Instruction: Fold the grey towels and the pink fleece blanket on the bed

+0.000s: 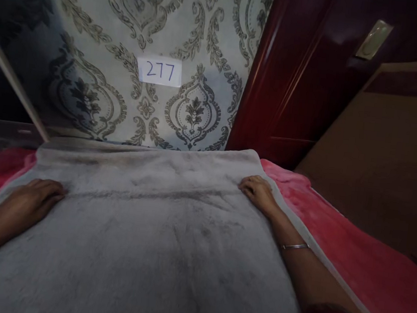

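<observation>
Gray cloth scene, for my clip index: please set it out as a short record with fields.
Gray cloth: spread out, with a crease across it
Left hand: on the cloth, fingers curled near one end of the crease; grip unclear
Right hand: on the cloth near the other end, fingers curled; grip unclear
Right wrist: silvery bracelet
Both sides: pink-red cloth
Wall: patterned wallpaper, white card reading 277

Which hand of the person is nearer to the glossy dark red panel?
Right. The right hand is on the grey blanket, a little below the dark red panel in the picture; the left hand is near the blanket's left edge, clearly farther away.
</observation>
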`<state>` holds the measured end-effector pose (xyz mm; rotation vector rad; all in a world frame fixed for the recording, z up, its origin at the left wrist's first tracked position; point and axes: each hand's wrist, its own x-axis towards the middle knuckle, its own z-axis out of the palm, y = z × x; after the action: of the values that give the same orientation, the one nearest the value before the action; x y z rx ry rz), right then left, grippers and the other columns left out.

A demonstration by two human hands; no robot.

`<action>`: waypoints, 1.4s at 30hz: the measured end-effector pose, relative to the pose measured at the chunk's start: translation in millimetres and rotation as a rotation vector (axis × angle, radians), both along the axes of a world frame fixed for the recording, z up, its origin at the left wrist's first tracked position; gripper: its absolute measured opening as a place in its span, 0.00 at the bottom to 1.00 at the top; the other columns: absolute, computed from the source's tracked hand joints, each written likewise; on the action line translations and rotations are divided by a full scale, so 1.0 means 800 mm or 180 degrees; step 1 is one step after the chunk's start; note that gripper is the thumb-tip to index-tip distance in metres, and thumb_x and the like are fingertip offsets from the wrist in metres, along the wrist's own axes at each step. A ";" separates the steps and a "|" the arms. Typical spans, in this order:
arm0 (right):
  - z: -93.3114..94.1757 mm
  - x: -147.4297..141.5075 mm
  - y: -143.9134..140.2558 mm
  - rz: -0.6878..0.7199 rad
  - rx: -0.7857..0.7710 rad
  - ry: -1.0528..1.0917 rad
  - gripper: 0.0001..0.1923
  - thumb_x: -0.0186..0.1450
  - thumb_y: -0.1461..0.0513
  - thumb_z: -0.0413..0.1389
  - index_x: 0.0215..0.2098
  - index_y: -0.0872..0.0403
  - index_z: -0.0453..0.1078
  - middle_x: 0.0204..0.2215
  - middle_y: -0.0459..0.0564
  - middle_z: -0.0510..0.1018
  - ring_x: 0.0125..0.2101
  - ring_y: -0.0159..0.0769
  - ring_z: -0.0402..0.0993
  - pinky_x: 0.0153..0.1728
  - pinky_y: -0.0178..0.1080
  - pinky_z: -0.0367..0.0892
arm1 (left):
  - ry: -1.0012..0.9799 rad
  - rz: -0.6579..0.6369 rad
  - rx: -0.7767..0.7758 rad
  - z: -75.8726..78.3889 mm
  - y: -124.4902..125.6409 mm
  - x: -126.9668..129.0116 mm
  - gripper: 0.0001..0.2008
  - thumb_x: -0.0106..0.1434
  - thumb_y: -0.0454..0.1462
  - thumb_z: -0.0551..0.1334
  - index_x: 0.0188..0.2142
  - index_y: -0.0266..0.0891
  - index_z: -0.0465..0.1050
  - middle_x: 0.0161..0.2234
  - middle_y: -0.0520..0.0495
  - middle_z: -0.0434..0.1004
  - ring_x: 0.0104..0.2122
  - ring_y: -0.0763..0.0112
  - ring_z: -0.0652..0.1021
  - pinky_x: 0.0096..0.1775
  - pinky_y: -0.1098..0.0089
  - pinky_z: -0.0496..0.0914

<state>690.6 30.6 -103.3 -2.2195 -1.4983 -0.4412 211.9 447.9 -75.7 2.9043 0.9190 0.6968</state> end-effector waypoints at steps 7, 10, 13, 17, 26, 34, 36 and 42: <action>-0.013 -0.003 0.009 0.0250 0.0084 0.0099 0.16 0.64 0.57 0.58 0.50 0.49 0.75 0.49 0.54 0.76 0.50 0.49 0.70 0.52 0.50 0.65 | 0.0119 0.0577 0.0128 0.017 -0.015 -0.003 0.11 0.57 0.42 0.47 0.33 0.45 0.66 0.38 0.40 0.79 0.43 0.54 0.77 0.51 0.57 0.72; -0.019 -0.011 0.017 0.0262 -0.0035 -0.0017 0.11 0.64 0.60 0.55 0.43 0.49 0.77 0.46 0.55 0.77 0.48 0.49 0.70 0.50 0.50 0.66 | 0.0056 0.0791 0.0169 0.019 -0.016 -0.012 0.13 0.60 0.42 0.45 0.34 0.43 0.66 0.39 0.37 0.78 0.43 0.53 0.77 0.50 0.55 0.72; -0.018 -0.021 0.021 0.0205 -0.0116 -0.0084 0.10 0.65 0.62 0.50 0.35 0.51 0.74 0.39 0.56 0.78 0.44 0.48 0.71 0.48 0.49 0.67 | 0.0140 0.0442 0.0048 0.017 -0.018 -0.015 0.15 0.62 0.47 0.47 0.34 0.43 0.66 0.37 0.38 0.77 0.41 0.55 0.76 0.48 0.57 0.72; -0.014 -0.026 0.021 -0.0021 -0.0093 0.0047 0.11 0.65 0.59 0.47 0.31 0.50 0.71 0.34 0.57 0.79 0.41 0.51 0.74 0.45 0.51 0.69 | 0.0307 -0.0233 -0.0099 0.008 -0.030 -0.009 0.17 0.60 0.51 0.55 0.36 0.41 0.70 0.41 0.38 0.77 0.45 0.55 0.75 0.51 0.58 0.69; -0.017 -0.020 0.029 -0.0580 0.0483 0.0279 0.14 0.63 0.49 0.42 0.27 0.43 0.62 0.29 0.57 0.77 0.33 0.59 0.76 0.31 0.58 0.69 | -0.0030 0.0226 -0.0057 0.000 -0.033 -0.009 0.11 0.67 0.39 0.50 0.34 0.41 0.69 0.36 0.41 0.75 0.40 0.59 0.74 0.45 0.60 0.70; -0.014 -0.034 0.007 -0.0674 0.1092 -0.0199 0.17 0.63 0.43 0.44 0.33 0.43 0.66 0.30 0.55 0.79 0.33 0.54 0.78 0.29 0.53 0.69 | 0.0251 0.0721 0.0483 0.014 -0.040 -0.022 0.16 0.69 0.42 0.45 0.36 0.40 0.69 0.37 0.39 0.76 0.41 0.56 0.77 0.45 0.60 0.69; -0.013 -0.037 0.003 -0.0418 0.1024 -0.0361 0.20 0.63 0.41 0.46 0.32 0.44 0.67 0.29 0.54 0.79 0.30 0.51 0.77 0.29 0.50 0.68 | 0.0375 0.0646 0.0538 0.015 -0.039 -0.026 0.17 0.68 0.46 0.47 0.34 0.40 0.70 0.35 0.40 0.76 0.39 0.56 0.77 0.43 0.60 0.69; -0.025 -0.037 0.008 -0.0013 0.0424 -0.0418 0.28 0.65 0.37 0.47 0.32 0.49 0.72 0.33 0.55 0.78 0.34 0.48 0.77 0.31 0.45 0.69 | 0.0583 0.0343 0.0393 0.009 -0.040 -0.025 0.22 0.65 0.55 0.51 0.33 0.41 0.70 0.36 0.41 0.76 0.40 0.56 0.77 0.43 0.61 0.70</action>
<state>661.3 37.2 -123.5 -2.1262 -1.4835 -0.6797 192.0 416.0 -68.5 3.0887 1.0951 0.5158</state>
